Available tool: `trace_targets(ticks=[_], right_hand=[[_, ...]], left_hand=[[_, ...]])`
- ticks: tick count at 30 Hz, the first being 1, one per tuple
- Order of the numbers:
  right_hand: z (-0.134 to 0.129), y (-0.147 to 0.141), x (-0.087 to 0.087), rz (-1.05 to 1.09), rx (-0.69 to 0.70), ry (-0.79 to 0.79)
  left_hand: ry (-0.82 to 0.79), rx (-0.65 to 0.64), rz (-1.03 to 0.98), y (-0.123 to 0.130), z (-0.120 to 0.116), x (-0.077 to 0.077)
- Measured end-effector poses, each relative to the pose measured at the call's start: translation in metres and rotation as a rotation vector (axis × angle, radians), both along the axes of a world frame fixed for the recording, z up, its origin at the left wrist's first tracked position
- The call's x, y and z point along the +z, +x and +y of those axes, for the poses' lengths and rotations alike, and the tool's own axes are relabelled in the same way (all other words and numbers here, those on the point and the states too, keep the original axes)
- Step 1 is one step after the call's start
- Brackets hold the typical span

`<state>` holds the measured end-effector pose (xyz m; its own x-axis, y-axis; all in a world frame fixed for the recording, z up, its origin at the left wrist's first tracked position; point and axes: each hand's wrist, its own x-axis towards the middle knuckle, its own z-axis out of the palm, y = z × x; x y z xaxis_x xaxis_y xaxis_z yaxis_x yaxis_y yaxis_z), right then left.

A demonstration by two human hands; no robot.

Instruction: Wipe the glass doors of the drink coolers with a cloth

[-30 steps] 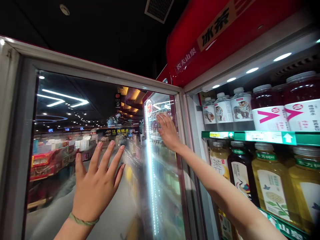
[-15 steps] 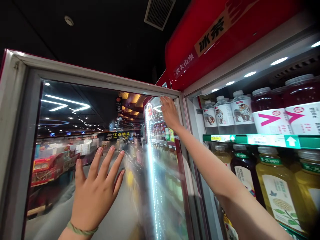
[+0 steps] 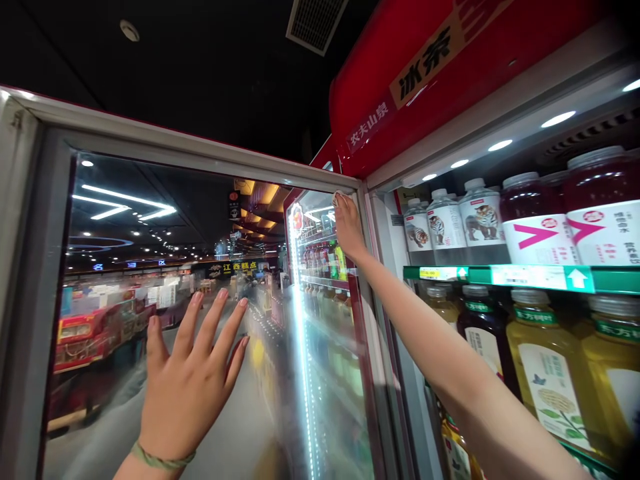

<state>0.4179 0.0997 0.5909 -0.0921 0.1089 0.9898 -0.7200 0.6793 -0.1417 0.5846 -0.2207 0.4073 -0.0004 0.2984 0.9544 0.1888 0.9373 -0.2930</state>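
A glass cooler door [image 3: 190, 151] with a pale grey frame stands swung out before me. My left hand [image 3: 187, 380], a green band round its wrist, lies with fingers spread against or just before the glass; contact cannot be made out. High up at the hinge-side corner of the pane, my right hand [image 3: 349, 230] presses a small whitish wad, seemingly a cloth [image 3: 337, 197], to the glass. Its fingers are together and mostly hide the wad. The lower part of the pane looks hazy.
To the right is the open cooler, with a red header [image 3: 370, 87]. Tiger-label bottles [image 3: 483, 217] and purple drinks [image 3: 535, 220] stand above a green shelf edge [image 3: 480, 274], tea bottles [image 3: 547, 373] below. Another lit cooler [image 3: 320, 267] shows through the glass.
My right hand has slid a little to the right along the top of the pane, closer to the frame corner. My left hand keeps its place, and the view has shifted slightly.
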Motion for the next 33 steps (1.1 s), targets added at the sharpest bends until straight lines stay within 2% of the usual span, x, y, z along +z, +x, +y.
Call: trace_targets(ticks=[4, 5, 7, 9, 10, 11, 13, 15, 17, 18, 20, 21, 23, 25, 26, 28, 30, 31, 33], right_hand=[[-0.015, 0.012, -0.063, 0.054, -0.089, 0.069], [-0.023, 0.018, -0.079, 0.066, -0.109, 0.117], [-0.038, 0.029, -0.100, 0.128, -0.123, 0.324], [-0.043, 0.033, -0.106, 0.185, -0.115, 0.502], [-0.041, 0.032, -0.104, 0.197, -0.115, 0.526], [-0.035, 0.029, -0.102, 0.194, -0.117, 0.497], [-0.020, 0.021, -0.101, 0.142, -0.124, 0.318], [-0.011, 0.015, -0.112, 0.064, -0.116, 0.141], [-0.017, 0.019, -0.131, 0.026, -0.120, 0.088], [-0.025, 0.024, -0.140, 0.024, -0.123, 0.095], [-0.044, 0.035, -0.151, 0.068, -0.115, 0.256], [-0.051, 0.039, -0.152, 0.094, -0.106, 0.341], [-0.053, 0.040, -0.147, 0.117, -0.100, 0.401], [-0.040, 0.033, -0.144, 0.085, -0.115, 0.313], [-0.032, 0.028, -0.145, 0.059, -0.123, 0.205], [-0.021, 0.022, -0.155, 0.015, -0.114, 0.078], [-0.025, 0.025, -0.169, -0.006, -0.118, 0.064], [-0.032, 0.030, -0.174, 0.004, -0.123, 0.091], [-0.048, 0.039, -0.176, 0.047, -0.110, 0.295]], left_hand=[[-0.011, 0.023, 0.009, 0.000, 0.000, 0.000], [-0.014, 0.027, 0.010, 0.000, 0.001, 0.000], [-0.015, 0.029, 0.001, 0.001, 0.000, 0.000], [-0.015, 0.030, -0.005, 0.001, -0.001, 0.000], [-0.016, 0.032, -0.006, 0.002, -0.001, 0.000], [-0.017, 0.035, -0.008, 0.002, -0.002, 0.000], [-0.024, 0.044, -0.008, 0.002, -0.003, 0.000], [-0.025, 0.048, -0.011, 0.002, -0.003, 0.000], [-0.025, 0.045, -0.013, 0.002, -0.002, 0.001], [-0.024, 0.043, -0.019, 0.002, -0.002, 0.001], [-0.018, 0.040, -0.033, 0.003, -0.001, 0.001], [-0.016, 0.039, -0.038, 0.004, -0.001, 0.002], [-0.012, 0.036, -0.044, 0.004, -0.001, 0.002], [-0.016, 0.036, -0.040, 0.005, -0.002, 0.002], [-0.020, 0.039, -0.040, 0.005, -0.002, 0.002], [-0.025, 0.047, -0.040, 0.005, -0.002, 0.001], [-0.026, 0.053, -0.046, 0.005, -0.001, 0.001], [-0.025, 0.053, -0.048, 0.006, -0.001, 0.000], [-0.018, 0.048, -0.053, 0.006, -0.001, 0.000]])
